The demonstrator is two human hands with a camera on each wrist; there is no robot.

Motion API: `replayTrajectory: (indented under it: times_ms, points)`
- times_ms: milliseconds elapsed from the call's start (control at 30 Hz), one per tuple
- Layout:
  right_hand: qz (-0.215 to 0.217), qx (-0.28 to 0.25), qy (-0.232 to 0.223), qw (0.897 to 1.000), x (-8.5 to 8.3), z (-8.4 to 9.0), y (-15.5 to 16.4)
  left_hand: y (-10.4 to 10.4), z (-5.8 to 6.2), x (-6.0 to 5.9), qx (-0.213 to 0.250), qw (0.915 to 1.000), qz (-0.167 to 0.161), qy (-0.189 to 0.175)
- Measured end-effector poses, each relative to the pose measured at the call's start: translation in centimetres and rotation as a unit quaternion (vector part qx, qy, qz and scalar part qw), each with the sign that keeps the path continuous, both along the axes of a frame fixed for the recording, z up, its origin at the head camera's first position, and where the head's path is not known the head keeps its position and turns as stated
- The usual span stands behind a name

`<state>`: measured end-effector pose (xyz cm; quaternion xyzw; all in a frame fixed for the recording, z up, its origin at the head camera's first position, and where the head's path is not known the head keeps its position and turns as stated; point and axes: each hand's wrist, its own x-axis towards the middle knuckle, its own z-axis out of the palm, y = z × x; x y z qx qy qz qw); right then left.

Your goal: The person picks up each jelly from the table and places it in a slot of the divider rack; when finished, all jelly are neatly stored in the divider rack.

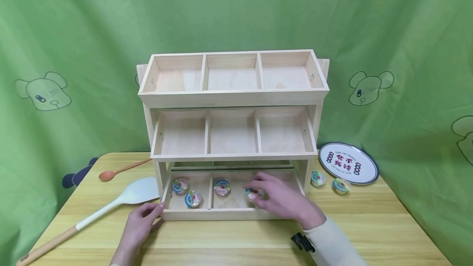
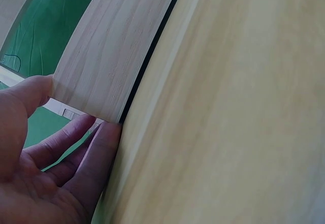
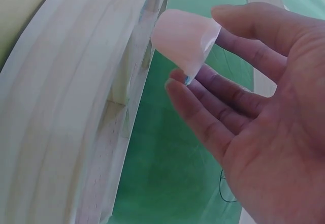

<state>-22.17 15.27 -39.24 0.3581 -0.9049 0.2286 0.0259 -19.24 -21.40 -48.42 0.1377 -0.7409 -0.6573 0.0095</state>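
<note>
A three-tier wooden rack (image 1: 233, 93) stands on the table. Its bottom tray (image 1: 221, 214) holds three jelly cups: two (image 1: 180, 185) (image 1: 193, 199) in the left compartment and one (image 1: 221, 187) in the middle. My left hand (image 1: 157, 208) grips the tray's front-left corner (image 2: 111, 46), thumb on one side and fingers on the other. My right hand (image 1: 256, 192) reaches into the tray near the divider of the right compartment. It pinches another jelly cup (image 1: 255, 194) between thumb and fingers; the wrist view shows this cup (image 3: 185, 41) at the fingertips (image 3: 175, 87).
Two more jelly cups (image 1: 318, 178) (image 1: 341, 186) lie on the table right of the rack, before a round printed plate (image 1: 348, 163). A white spatula (image 1: 111, 206) and a wooden spoon (image 1: 122, 170) lie at the left. Green cloth hangs behind.
</note>
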Motion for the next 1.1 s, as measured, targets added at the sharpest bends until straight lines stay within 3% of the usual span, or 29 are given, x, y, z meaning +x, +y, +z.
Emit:
replayTrajectory:
  times_ms: [267, 533, 833, 1100]
  points:
    - [0.008, -0.007, -0.016, 1.000, -0.8, -0.6, -1.1, 0.0, -0.1, 0.0, -0.003, 1.0000, 0.004, -0.003]
    - [0.023, -0.010, -0.002, 1.000, -1.5, -1.5, -1.8, -0.1, -0.3, 0.0, -0.006, 1.0000, 0.001, -0.004]
    - [0.023, 0.019, 0.001, 1.000, -2.2, -2.6, -2.6, -0.1, -0.2, 0.0, -0.008, 1.0000, 0.001, -0.005]
    - [0.015, 0.047, -0.025, 0.998, -2.4, -3.0, -3.4, -0.2, -0.2, 0.0, -0.006, 1.0000, -0.006, 0.000]
